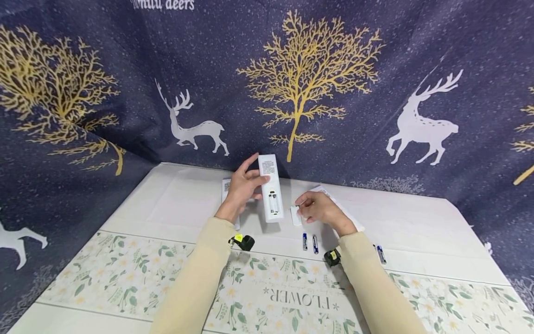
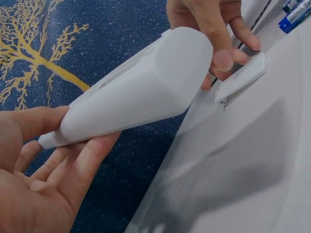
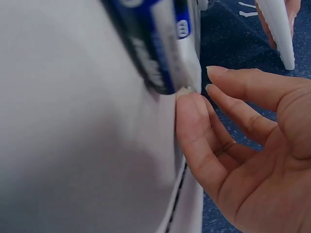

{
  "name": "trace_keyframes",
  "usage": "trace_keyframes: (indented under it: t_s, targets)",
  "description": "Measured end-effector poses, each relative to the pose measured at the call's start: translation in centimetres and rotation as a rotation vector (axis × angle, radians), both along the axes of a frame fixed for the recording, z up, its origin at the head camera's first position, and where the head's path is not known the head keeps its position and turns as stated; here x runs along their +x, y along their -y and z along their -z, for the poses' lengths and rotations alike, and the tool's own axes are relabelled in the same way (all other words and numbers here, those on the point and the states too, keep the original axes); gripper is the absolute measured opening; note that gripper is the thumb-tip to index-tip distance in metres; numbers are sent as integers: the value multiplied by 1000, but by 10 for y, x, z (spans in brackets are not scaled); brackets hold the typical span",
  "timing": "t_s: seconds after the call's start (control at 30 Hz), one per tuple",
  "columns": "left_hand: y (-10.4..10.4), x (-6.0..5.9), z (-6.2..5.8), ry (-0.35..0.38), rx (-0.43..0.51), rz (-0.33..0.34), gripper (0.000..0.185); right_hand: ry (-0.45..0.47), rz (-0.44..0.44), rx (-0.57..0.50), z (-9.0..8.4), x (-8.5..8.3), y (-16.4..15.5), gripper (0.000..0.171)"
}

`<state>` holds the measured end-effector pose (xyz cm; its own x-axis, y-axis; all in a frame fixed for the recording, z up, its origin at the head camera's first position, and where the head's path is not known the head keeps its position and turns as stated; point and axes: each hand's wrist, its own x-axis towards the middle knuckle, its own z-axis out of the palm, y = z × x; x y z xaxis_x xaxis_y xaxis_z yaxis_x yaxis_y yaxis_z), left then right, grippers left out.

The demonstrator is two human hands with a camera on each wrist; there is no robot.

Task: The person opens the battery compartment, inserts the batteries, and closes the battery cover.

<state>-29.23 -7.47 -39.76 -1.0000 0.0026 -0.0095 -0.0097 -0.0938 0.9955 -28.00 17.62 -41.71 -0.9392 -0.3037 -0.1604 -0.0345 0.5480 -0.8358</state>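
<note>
While the left hand (image 1: 242,190) props a white remote control (image 1: 270,188) on its lower end, back side up with the battery bay open and empty, its fingers curl round the body from the left and the thumb rests along the edge. The right hand (image 1: 319,208) lies on the table (image 1: 417,222) just beside the remote, fingertips loosely bent and pressing on the small white battery cover (image 1: 295,216); the left wrist view shows those fingertips on the cover's far end, more a light touch than a firm pinch. Two blue batteries (image 1: 309,242) lie side by side near the right wrist, and another battery (image 1: 381,254) sits further right, beyond the sleeve. To do this step well, I judge that the left hand should keep the remote steady with the bay facing up, and the right should set the cover clear of the bay where it won't be knocked, then pick the batteries up one at a time and check their polarity.
</note>
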Motion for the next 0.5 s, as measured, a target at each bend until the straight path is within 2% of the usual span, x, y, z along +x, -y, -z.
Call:
trace_keyframes:
  t_s: [0.2, 0.5]
  targets:
    - [-4, 1, -4, 4, 11, 14, 79, -31, 8, 8, -11, 4, -3, 27]
    - [-10, 8, 1, 22, 61, 15, 78, -85, 6, -38, -21, 19, 1, 31]
